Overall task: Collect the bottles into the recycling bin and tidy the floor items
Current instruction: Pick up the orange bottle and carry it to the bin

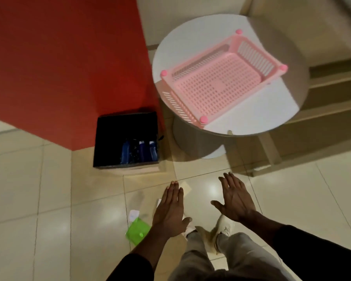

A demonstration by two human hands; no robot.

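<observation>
Below me, over the pale tiled floor, both of my hands hang flat and empty: my left hand has its fingers held straight and close together, palm down, and my right hand is spread with the thumb out to the side. Neither one touches anything. Ahead and to the left, a black bin stands on the floor against the red wall, and the blue bottles stand upright inside it along its right side. Just beside the bin, to its right, is a round white table with a pink basket sitting on top; nothing shows inside the basket. On the floor near my left wrist lies a green lid, with a small white packet touching its far edge. My light shoes and grey trousers show beneath my hands.
</observation>
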